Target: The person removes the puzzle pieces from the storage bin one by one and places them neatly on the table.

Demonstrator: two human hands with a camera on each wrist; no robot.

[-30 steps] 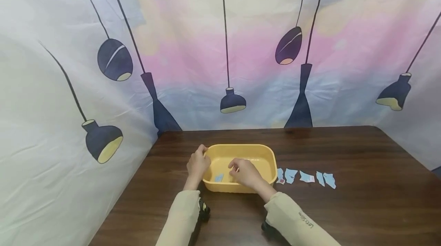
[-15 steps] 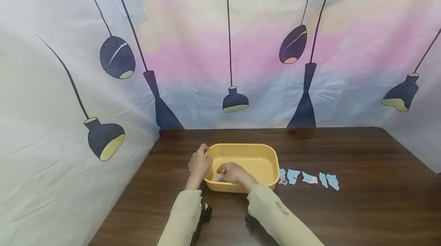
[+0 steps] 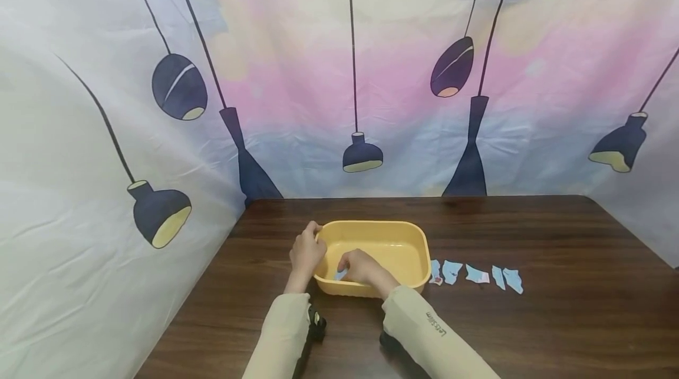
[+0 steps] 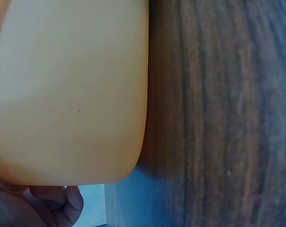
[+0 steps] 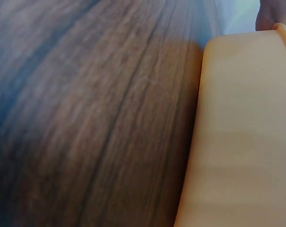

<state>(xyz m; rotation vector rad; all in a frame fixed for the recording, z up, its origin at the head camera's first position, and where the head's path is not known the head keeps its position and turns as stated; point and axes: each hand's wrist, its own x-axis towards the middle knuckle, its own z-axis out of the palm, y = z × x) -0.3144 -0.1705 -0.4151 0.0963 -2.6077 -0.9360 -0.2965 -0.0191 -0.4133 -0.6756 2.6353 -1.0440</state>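
A yellow plastic basin (image 3: 395, 235) stands on the wooden table. At its left end my left hand (image 3: 306, 254) grips the rim; in the left wrist view, curled fingers (image 4: 73, 204) show beyond the basin's outer wall (image 4: 72, 104). My right hand (image 3: 363, 267) reaches over the near rim into the basin. Its thumb and fingers pinch a light blue torn paper piece (image 3: 340, 274) near the left part of the floor, partly covered by the fingers. The right wrist view has mostly the basin's outside wall (image 5: 242, 132), with the right hand out of sight.
Several torn light blue paper pieces (image 3: 477, 274) lie in a row on the table (image 3: 573, 320), right of the basin. The nearest piece (image 3: 435, 272) sits close to the basin's right wall. Behind the table hangs a cloth (image 3: 297, 155) printed with lamps.
My right hand has moved left inside the basin, down to the paper piece, and now pinches it, tilting it slightly. My left hand has kept its hold on the rim.
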